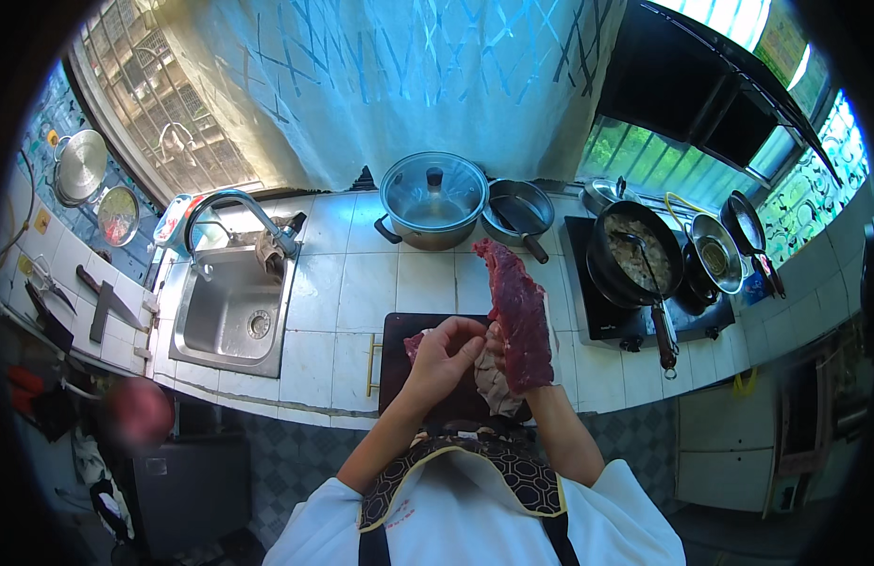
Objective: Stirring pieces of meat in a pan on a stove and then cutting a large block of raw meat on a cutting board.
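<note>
My right hand (498, 347) holds up a long slab of raw red meat (522, 318), mostly hidden behind it. Beneath that hand hangs a crumpled greyish-beige, cloth-like thing (497, 385); I cannot tell what it is. My left hand (444, 354) is curled beside the meat, its thumb and forefinger reaching my right fingers. Whether it pinches anything is hidden. Under both hands lies a dark cutting board (451, 403) on the white tiled counter (309, 347). Another piece of red meat (411, 345) shows on the board, partly covered by my left hand.
A lidded pot (434, 226) and a pan (518, 209) stand behind the board. On the right, a gas stove (582, 247) bears a wok (632, 255) with food and a ladle. To the left are a steel sink (228, 318), a faucet (246, 201) and wall-hung knives (111, 304).
</note>
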Demonstrator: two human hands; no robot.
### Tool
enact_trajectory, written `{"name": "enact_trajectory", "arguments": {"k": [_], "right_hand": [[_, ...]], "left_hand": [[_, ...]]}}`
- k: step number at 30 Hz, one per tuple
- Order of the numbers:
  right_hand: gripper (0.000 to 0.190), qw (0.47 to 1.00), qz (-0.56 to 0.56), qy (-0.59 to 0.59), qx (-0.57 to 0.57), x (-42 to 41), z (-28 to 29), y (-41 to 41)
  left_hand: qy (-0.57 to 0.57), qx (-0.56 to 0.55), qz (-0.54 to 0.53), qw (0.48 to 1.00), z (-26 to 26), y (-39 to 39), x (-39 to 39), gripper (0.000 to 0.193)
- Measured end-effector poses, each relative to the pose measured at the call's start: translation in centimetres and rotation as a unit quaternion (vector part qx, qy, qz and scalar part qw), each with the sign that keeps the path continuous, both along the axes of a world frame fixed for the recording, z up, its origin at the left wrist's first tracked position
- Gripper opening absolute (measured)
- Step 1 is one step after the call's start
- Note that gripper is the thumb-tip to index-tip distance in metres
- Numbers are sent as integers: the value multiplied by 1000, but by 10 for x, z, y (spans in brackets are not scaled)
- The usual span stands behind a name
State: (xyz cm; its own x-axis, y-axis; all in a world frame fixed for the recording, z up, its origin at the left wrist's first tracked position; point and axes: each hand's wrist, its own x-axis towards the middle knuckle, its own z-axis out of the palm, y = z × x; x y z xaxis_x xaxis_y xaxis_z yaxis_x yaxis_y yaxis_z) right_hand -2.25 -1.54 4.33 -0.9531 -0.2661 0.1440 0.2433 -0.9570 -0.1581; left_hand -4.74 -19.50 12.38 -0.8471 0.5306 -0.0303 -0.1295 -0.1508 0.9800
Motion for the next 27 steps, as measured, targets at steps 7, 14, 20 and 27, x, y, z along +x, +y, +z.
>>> {"name": "enact_trajectory", "arguments": {"k": [7, 14, 20, 27], "right_hand": [[45, 831, -93, -33, 547, -8, 72, 31], [51, 756, -83, 38, 648, -3, 107, 30], [60, 489, -240, 312, 779, -15, 165, 29], [64, 598, 135, 292, 734, -47, 123, 56]], "left_hand": [[-144, 116, -36, 982, -7, 6, -7, 65], [-367, 282, -38, 886, -24, 8, -12, 54], [-493, 401, -236, 735, -43, -11, -22, 50], [-618, 355, -307, 631, -18, -7, -9, 58]]}}
